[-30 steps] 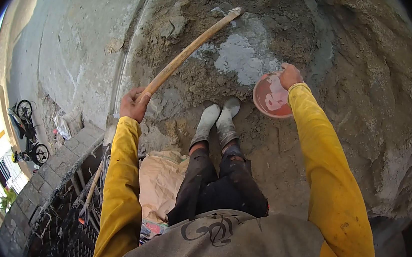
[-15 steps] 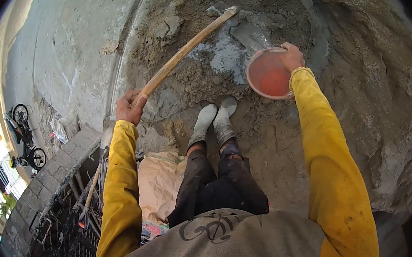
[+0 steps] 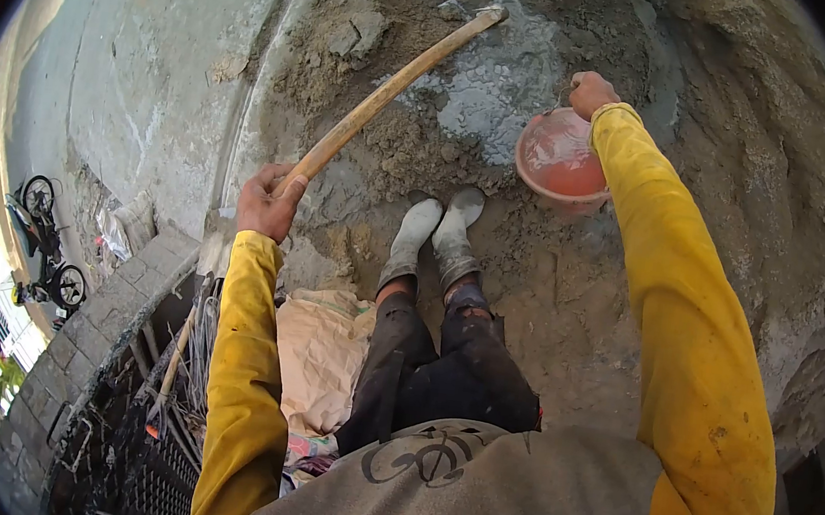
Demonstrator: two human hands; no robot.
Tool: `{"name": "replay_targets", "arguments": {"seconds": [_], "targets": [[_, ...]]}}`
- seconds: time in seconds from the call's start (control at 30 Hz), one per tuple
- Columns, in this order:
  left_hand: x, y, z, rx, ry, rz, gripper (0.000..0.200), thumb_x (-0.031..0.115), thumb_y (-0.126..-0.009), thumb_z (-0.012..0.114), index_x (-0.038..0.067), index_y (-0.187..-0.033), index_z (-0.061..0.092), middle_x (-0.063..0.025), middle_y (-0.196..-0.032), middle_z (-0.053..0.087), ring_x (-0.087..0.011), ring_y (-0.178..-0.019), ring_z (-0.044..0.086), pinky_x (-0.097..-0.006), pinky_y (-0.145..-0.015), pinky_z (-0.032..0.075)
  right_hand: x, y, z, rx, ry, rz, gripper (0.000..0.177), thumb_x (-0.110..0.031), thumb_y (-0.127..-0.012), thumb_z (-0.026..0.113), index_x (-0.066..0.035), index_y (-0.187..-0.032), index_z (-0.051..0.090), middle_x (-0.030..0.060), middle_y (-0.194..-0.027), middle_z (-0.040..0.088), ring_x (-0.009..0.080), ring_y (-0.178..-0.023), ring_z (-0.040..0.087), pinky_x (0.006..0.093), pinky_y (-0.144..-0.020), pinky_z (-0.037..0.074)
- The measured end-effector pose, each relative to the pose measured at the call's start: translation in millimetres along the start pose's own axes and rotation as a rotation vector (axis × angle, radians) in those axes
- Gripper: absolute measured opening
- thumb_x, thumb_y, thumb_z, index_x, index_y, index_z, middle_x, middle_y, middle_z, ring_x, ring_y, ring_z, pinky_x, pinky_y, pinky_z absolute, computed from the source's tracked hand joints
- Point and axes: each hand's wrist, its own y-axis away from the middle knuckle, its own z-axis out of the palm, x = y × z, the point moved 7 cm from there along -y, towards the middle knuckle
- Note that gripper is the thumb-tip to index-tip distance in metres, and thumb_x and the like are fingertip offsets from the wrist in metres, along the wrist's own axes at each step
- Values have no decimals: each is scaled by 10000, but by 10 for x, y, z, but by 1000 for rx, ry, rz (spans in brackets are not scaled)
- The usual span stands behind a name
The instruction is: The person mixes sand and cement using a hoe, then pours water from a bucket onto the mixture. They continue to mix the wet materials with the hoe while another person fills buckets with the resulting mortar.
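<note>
My left hand [image 3: 270,202] is closed round the lower end of a long wooden handle [image 3: 384,99], whose far end reaches up to the wet grey mix [image 3: 501,86]. At the right, my right hand [image 3: 591,95] is closed on the rim or handle of a reddish bucket [image 3: 565,163]; which of the two is hidden by the fingers. The bucket hangs over the edge of the mix, its open mouth showing a wet inside. Rough grey sand or mortar lies round the mix.
A large sandy heap [image 3: 746,142] rises at the right. Below lie my grey boots [image 3: 418,228] and a pale sack [image 3: 322,349]. Dark metal grating [image 3: 134,470] and a tool with a wooden handle [image 3: 178,359] are at the lower left. A motorcycle [image 3: 51,255] stands far left.
The bucket and my right hand have moved a little right, and the stream of water from the bucket is gone. The wooden handle's far end has shifted slightly right and up.
</note>
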Motion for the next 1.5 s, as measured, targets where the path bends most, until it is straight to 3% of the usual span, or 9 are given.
{"name": "replay_targets", "arguments": {"seconds": [0.17, 0.57, 0.8, 0.87, 1.0, 1.07, 1.27, 1.4, 1.5], "targets": [[-17, -24, 1, -15, 38, 5, 305, 210, -839, 697, 9, -1064, 653, -78, -775, 669, -129, -656, 582, -274, -628, 464, 12, -116, -199, 60, -21, -42, 302, -144, -814, 547, -143, -1090, 669, 175, -1157, 637, 371, -1121, 581, 433, -950, 450], [-94, -62, -25, -10, 87, -5, 305, 189, -837, 709, -4, -1064, 643, -57, -756, 648, -107, -611, 545, -267, -574, 449, 345, 39, -127, 93, -91, 8, 334, -173, -823, 574, -153, -1149, 647, 174, -1216, 610, 366, -1157, 559, 425, -977, 442], [-37, -39, -17, -25, 91, -30, 291, 187, -845, 711, 7, -1064, 647, -26, -721, 614, -87, -559, 501, -239, -517, 415, -1, -265, -217, 1, 127, 2, 328, -167, -860, 559, -119, -1171, 653, 161, -1220, 613, 359, -1154, 568, 437, -969, 462], [-43, -50, -19, -28, 106, -30, 287, 187, -847, 712, 10, -1064, 648, -21, -713, 606, -83, -551, 493, -233, -508, 409, -119, -435, -196, -42, 417, -134, 297, -189, -857, 534, -166, -1122, 667, 189, -1198, 612, 406, -1138, 558, 465, -960, 452], [-53, -51, -23, -19, 125, -41, 297, 193, -847, 718, 12, -1071, 645, -15, -707, 599, -84, -552, 489, -233, -510, 413, -57, -651, -96, -63, 670, -273, 300, -184, -857, 527, -157, -1120, 669, 189, -1208, 608, 406, -1140, 558, 460, -964, 447], [-42, -40, -22, -18, 130, -46, 301, 196, -847, 720, 13, -1074, 644, -14, -708, 597, -84, -552, 487, -233, -509, 413, 82, -497, -346, 72, 79, -68, 308, -187, -860, 513, -154, -1126, 664, 186, -1193, 616, 393, -1133, 565, 454, -961, 447], [19, -3, -20, -21, 112, -54, 292, 210, -850, 715, 17, -1058, 647, -6, -724, 591, -82, -586, 499, -235, -523, 425, 557, -14, -384, 218, -297, 52, 333, -181, -846, 541, -163, -1165, 635, 157, -1211, 614, 366, -1149, 558, 436, -975, 440], [-51, -55, -19, -45, 133, -44, 287, 210, -846, 716, 16, -1047, 649, -4, -721, 592, -85, -569, 501, -234, -516, 430, 1103, 570, -71, 399, -567, 114, 316, -173, -908, 478, -160, -1192, 616, 161, -1206, 616, 378, -1142, 553, 416, -965, 441], [-71, -61, -18, -66, 152, -68, 289, 205, -844, 717, 14, -1050, 646, -5, -723, 597, -85, -562, 500, -235, -513, 432, 1503, 1046, 457, 526, -836, 123, 348, -138, -933, 444, -53, -1249, 563, 181, -1236, 599, 328, -1159, 562, 379, -983, 425]]}}
